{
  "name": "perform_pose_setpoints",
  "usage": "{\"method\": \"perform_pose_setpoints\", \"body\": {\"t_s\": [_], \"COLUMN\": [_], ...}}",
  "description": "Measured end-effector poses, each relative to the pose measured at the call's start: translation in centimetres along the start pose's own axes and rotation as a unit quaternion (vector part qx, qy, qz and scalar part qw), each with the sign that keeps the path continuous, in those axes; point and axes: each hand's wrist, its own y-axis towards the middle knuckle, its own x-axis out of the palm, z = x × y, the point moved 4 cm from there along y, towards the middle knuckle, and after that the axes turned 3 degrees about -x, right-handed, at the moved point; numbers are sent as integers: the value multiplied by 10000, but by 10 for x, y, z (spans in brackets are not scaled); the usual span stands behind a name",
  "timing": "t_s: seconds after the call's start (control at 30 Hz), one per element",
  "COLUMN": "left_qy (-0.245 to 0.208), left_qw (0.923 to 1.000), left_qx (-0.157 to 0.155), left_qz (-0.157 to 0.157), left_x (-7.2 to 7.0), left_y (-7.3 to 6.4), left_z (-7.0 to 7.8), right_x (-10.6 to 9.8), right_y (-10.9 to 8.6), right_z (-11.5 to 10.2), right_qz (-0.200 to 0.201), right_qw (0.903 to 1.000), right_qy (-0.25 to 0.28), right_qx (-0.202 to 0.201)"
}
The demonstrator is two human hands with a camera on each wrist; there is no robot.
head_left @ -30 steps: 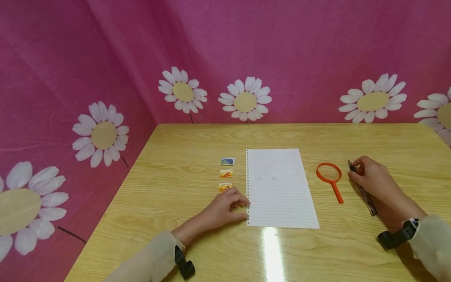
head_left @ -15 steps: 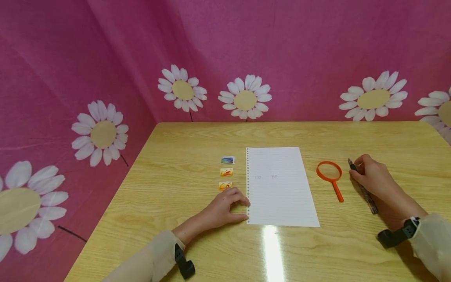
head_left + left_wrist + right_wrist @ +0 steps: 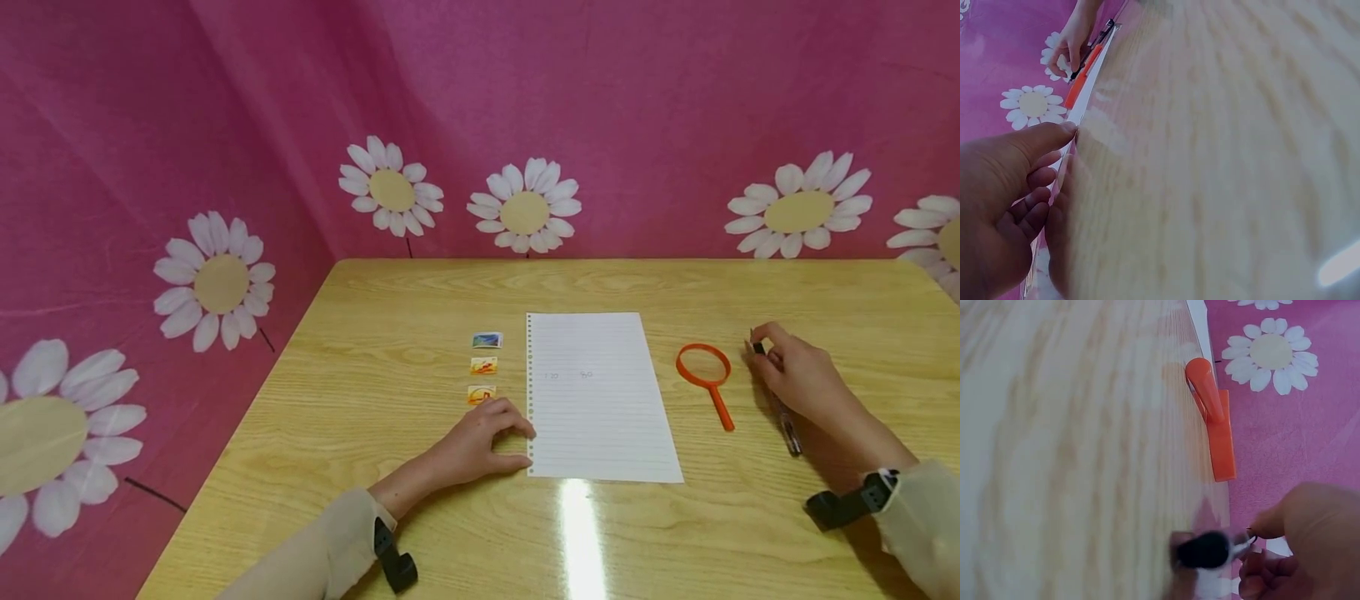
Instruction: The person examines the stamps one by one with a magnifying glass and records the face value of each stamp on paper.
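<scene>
A lined, punched sheet of paper [image 3: 603,425] lies mid-table with faint handwritten figures on it. My left hand [image 3: 471,446] rests at its left edge, fingertips and thumb spread along the punched margin. At the right, my right hand [image 3: 806,379] pinches a dark pen [image 3: 785,423] near its upper end between thumb and fingers, the barrel slanting under the palm. In the right wrist view the pen [image 3: 1207,550] is blurred, its rounded black end toward the camera. An orange magnifying glass [image 3: 720,407] lies between paper and pen.
Three small stamp-like cards stand in a column left of the paper: a blue one [image 3: 487,340], a yellow one [image 3: 483,366] and another yellow one [image 3: 480,393], the last right beside my left fingers. A pink flowered cloth [image 3: 637,125] hangs behind the wooden table [image 3: 390,350].
My right fingers have shifted toward the pen's upper tip, with the index finger more stretched out, and now cover more of it. The left hand stays at the paper's edge.
</scene>
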Motion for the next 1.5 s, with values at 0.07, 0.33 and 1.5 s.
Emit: {"method": "perform_pose_setpoints", "body": {"t_s": [0.07, 0.33, 1.5], "left_qy": [10, -38, -130], "left_qw": [10000, 9999, 9997], "left_qx": [6, -109, -195], "left_qz": [1, -36, -49], "left_x": [0, 0, -1], "left_y": [0, -1, -1], "left_z": [0, 2, 3], "right_x": [-1, -7, -19], "right_y": [0, -5, -26], "right_z": [-2, 0, 3], "right_qz": [136, 205, 1365], "right_qw": [9997, 9997, 8656], "right_qy": [-115, 54, 4704], "right_qx": [-149, -80, 1039]}}
